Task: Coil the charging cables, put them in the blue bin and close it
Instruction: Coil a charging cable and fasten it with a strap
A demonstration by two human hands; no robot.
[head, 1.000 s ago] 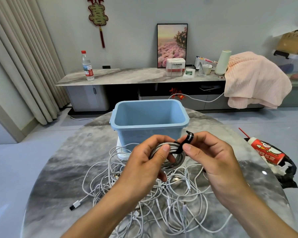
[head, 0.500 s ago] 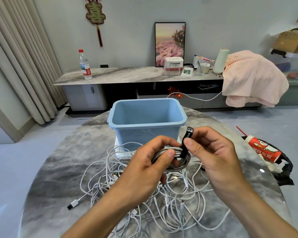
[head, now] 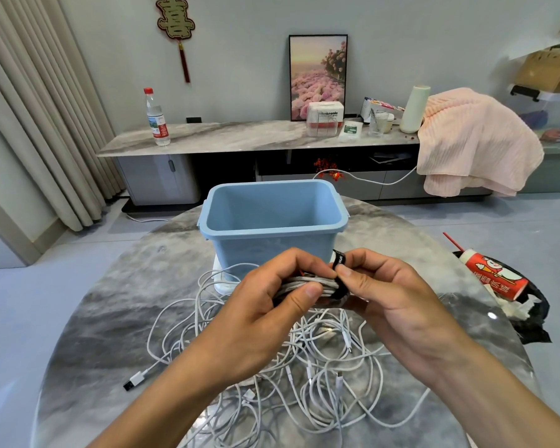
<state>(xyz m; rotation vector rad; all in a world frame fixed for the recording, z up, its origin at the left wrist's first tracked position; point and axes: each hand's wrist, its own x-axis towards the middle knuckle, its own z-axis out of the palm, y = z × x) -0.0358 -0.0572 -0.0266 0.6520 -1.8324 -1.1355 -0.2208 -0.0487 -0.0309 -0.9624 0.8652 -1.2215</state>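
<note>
— Where do we have the coiled cable [head: 307, 283]?
— Our left hand [head: 265, 313] has its grip clamped round it, just before the open blue bin [head: 272, 221].
— And our right hand [head: 388, 295]?
— Pinching the black strap [head: 338, 273] wrapped round the coil, above the loose cables [head: 320, 367] on the counter [head: 110, 318].

A grey coiled cable [head: 307, 283] is sitting bundled in flat loops, with a black strap [head: 338, 276] wrapping around it. Behind it, the blue bin [head: 272, 221] is standing upright and open. White loose cables [head: 304, 367] are lying tangled on the table in front.
</note>
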